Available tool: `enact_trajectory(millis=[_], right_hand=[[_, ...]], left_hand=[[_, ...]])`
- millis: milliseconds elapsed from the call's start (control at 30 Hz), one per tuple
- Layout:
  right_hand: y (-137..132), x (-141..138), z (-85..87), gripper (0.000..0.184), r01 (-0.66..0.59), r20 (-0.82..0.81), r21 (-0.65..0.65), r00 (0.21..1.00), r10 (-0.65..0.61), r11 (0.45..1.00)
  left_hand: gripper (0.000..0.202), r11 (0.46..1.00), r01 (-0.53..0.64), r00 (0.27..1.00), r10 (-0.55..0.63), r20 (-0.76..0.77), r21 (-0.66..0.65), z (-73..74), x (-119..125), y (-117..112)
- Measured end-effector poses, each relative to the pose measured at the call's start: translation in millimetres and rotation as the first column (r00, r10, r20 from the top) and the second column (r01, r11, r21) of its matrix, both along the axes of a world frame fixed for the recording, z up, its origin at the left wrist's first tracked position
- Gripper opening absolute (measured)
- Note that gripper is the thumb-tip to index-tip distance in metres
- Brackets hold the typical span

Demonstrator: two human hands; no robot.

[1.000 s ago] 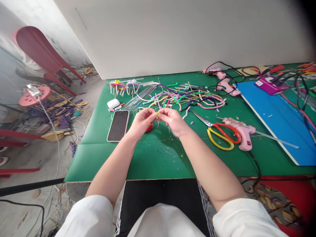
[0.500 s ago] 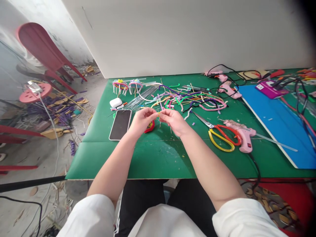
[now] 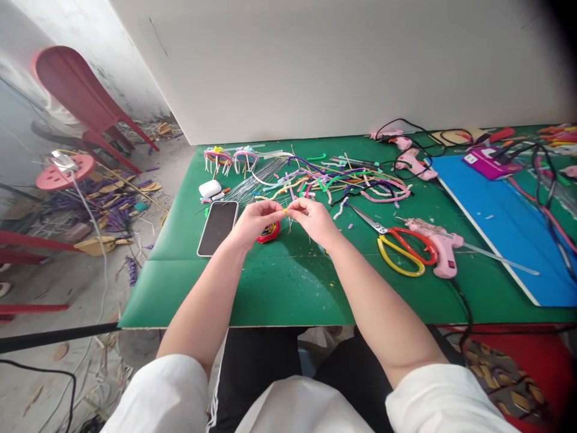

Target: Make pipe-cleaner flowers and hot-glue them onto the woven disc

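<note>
While both hands (image 3: 285,218) pinch a yellow piece (image 3: 285,211), no container shows.

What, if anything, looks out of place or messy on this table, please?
The pipe cleaners lie in a tangled heap behind both hands, with cut bits scattered over the green mat. The scissors lie open beside the glue gun, whose cord trails off the front edge. Nothing looks damaged.

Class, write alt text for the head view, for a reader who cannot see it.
Two bare hands, left hand and right hand, pinch a small yellow piece between their fingertips above a green table. Nearby lie a phone, scissors, a pink glue gun and tangled coloured pipe cleaners.
</note>
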State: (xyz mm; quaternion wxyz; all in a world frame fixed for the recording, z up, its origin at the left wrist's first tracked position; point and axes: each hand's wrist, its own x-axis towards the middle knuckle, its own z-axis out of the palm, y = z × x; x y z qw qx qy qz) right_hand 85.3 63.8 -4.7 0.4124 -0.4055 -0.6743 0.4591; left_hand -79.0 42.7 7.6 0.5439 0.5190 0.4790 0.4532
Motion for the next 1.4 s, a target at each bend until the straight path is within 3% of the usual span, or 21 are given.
enact_trajectory(millis=[133, 300, 533, 733, 933, 1133, 1200, 1267, 1400], right_hand=[[0, -2, -0.3, 0.027, -0.004, -0.08, -0.096, 0.997, -0.004, 0.995], [-2, -2, 2.2, 0.025, 0.042, -0.094, -0.069, 0.994, -0.048, 0.997], [-4, 0, 8.4, 0.023, 0.073, -0.047, -0.014, 0.996, -0.074, 0.997], [-6, 3, 9.9, 0.018, 0.069, 0.072, 0.149, 0.994, -0.08, 0.986], [-2, 5, 2.9, 0.016, -0.044, -0.024, -0.003, 0.999, 0.044, 0.999], [3, 2, -7.2, 0.019, -0.002, 0.012, -0.048, 1.0, 0.003, 0.999], [1, -1, -7.1, 0.017, 0.059, 0.034, 0.013, 0.998, -0.059, 0.998], [-2, -3, -6.2, 0.015, 0.107, 0.069, 0.163, 0.99, -0.119, 0.981], [-7, -7, -8.0, 0.013, 0.129, 0.163, 0.533, 0.954, -0.251, 0.836]], left_hand=[[0.023, 0.989, -0.126, 0.991, 0.129, -0.036, 0.073, -1.6, 8, 0], [0.017, 0.94, -0.206, 0.938, 0.268, -0.219, 0.271, -0.3, 14, -2], [0.019, 0.939, -0.203, 0.934, 0.271, -0.233, 0.276, -0.8, 15, -4], [0.022, 0.968, -0.132, 0.962, 0.176, -0.206, 0.214, 1.2, 10, -4], [0.023, 0.99, -0.067, 0.987, 0.084, -0.137, 0.124, 1.2, 11, -5], [0.02, 0.973, -0.087, 0.935, 0.153, -0.319, 0.212, -0.5, 11, -3], [0.02, 0.97, -0.102, 0.929, 0.173, -0.328, 0.223, -1.0, 10, -2], [0.021, 0.966, -0.134, 0.935, 0.197, -0.295, 0.221, -1.7, 9, -1], [0.026, 0.969, -0.147, 0.956, 0.191, -0.223, 0.196, -2.6, 6, 0]])
